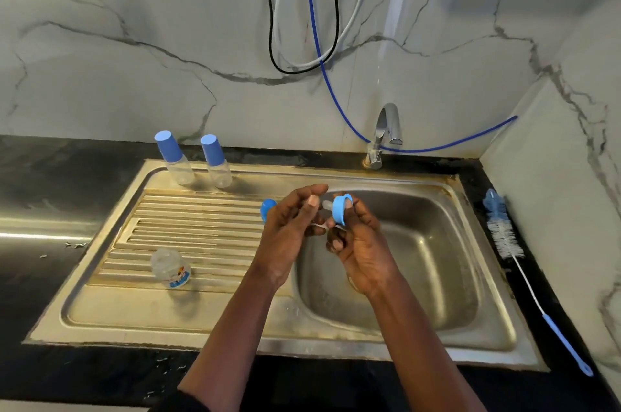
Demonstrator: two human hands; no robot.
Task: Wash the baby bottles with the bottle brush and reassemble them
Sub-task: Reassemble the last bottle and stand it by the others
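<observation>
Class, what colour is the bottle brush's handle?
The bottle brush handle is light blue; head view.

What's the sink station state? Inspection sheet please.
Surface: steel sink with ribbed drainboard, set in black counter.
Job's things: capped bottles, two, upright at drainboard's back; uncapped bottle on drainboard; brush on counter right of sink; blue cap partly hidden behind left hand.
Clutter: scraps on counter, left.
Hands: left hand pinches clear nipple; right hand holds blue ring.
Cables: black, white and blue lines hang on wall; blue passes behind tap.
Surroundings: marbled wall.
</observation>
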